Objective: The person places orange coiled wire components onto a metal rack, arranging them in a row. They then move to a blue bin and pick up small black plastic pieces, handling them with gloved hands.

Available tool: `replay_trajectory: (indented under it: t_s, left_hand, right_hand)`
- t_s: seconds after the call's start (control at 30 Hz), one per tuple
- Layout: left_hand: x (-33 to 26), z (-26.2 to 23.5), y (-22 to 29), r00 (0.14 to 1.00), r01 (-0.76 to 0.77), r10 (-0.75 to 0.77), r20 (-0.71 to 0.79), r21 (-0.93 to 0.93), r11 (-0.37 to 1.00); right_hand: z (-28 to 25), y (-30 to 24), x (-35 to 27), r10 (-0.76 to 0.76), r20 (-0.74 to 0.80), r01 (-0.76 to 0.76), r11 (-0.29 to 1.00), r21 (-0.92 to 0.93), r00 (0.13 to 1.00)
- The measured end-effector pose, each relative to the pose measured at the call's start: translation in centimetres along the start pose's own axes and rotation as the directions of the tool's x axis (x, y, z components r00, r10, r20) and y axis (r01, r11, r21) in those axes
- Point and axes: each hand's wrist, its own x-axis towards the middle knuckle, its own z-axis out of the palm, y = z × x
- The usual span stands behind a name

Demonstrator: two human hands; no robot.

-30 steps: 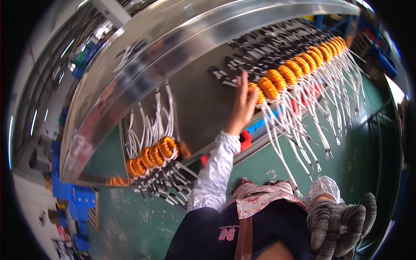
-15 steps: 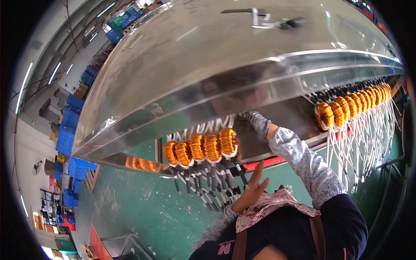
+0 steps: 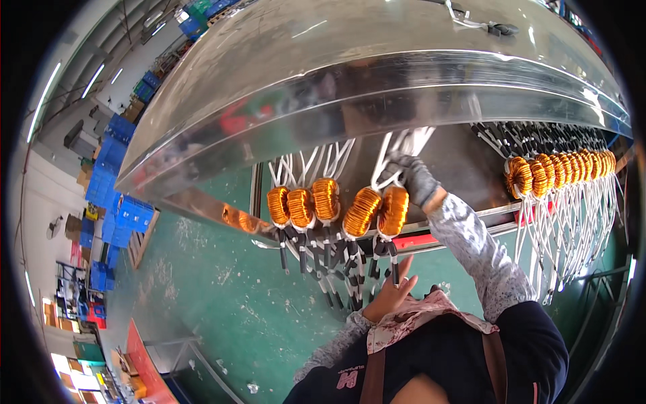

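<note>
Copper-wound ring coils hang in a short row over the edge of a metal shelf, with three coils (image 3: 326, 199) on the left and two apart from them. My right hand (image 3: 416, 180), in a grey glove, is closed around the white leads (image 3: 385, 161) above the pair. Its palm is beside the rightmost coil (image 3: 393, 210), and the other coil of the pair (image 3: 361, 213) tilts next to it. Below, black-sleeved lead ends (image 3: 353, 266) dangle. My left hand (image 3: 390, 296), bare, has its fingers apart close beside these ends; part of it is hidden by them.
A large sheet-metal tabletop (image 3: 404, 40) overhangs the shelf (image 3: 451, 172). Further right hangs a long row of similar coils (image 3: 558, 172) with white leads (image 3: 572, 236) trailing down. A loose dark-ended lead (image 3: 498, 29) lies on top. Blue crates (image 3: 111, 172) are stacked at far left.
My right hand has come into fuller view and now grips white leads. The two rightmost coils have separated from the other three. The head view has shifted slightly.
</note>
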Motion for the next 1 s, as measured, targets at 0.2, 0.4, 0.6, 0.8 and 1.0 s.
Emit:
replay_trajectory:
  t_s: [0.2, 0.4, 0.6, 0.8, 1.0]
  left_hand:
    - [-0.2, 6.8, -8.7, 0.907, -0.385, 0.353, 0.229, 0.112, 0.916]
    - [0.9, 14.8, -4.9, 0.913, -0.002, 0.152, 0.379, -0.368, 0.930]
    - [2.3, 17.3, 2.1, 0.888, -0.142, 0.148, 0.435, -0.047, 0.989]
    - [5.6, 12.9, 9.4, 0.758, -0.010, 0.143, 0.637, -0.207, 0.978]
    - [10.0, 11.4, 16.1, 0.744, -0.656, 0.636, 0.206, 0.042, 0.754]
  right_hand:
    - [2.8, -2.4, -13.6, -0.284, 0.065, 0.285, 0.958, -0.013, 0.957]
    - [-0.9, -5.8, -26.4, -0.521, -0.054, 0.523, 0.837, 0.162, 0.852]
    - [-7.8, -9.4, -36.9, -0.827, 0.052, 0.816, 0.560, 0.144, 0.559]
    - [-7.7, -8.2, -40.4, -0.809, -0.563, 0.945, 0.294, -0.142, 0.167]
    - [-9.7, -5.0, -39.3, -0.796, -0.357, 0.873, 0.445, 0.200, 0.488]
